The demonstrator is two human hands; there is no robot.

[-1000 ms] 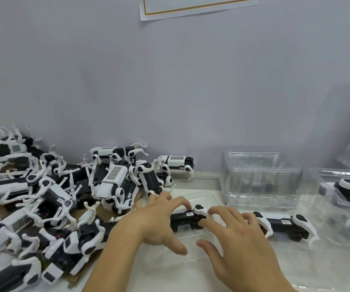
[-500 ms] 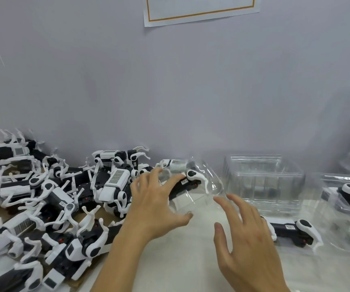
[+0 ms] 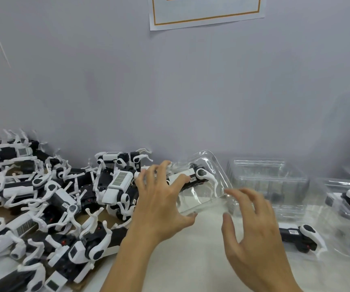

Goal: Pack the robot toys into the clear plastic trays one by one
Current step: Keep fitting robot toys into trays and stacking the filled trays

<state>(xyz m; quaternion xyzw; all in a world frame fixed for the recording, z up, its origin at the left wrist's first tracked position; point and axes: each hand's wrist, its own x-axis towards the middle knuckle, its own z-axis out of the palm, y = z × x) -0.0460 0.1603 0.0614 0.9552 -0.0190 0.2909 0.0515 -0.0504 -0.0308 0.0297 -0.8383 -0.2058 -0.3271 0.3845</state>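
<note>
The clear moulded plastic tray (image 3: 203,182), flat under both hands a second ago, is now tilted up in the gripping left hand (image 3: 161,199), a black-and-white robot toy (image 3: 195,178) seated inside; the right hand (image 3: 254,226) hovers released beside it, so this toy looks packed.

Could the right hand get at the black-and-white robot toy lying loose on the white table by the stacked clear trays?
Probably yes: the right hand is open and empty, the black-and-white robot toy lies uncovered just beside it.

A plain pale grey wall (image 3: 170,91) fills the back, evenly lit, a white paper sheet with an orange border (image 3: 205,11) stuck high up, above a whitish table (image 3: 201,260).
</note>
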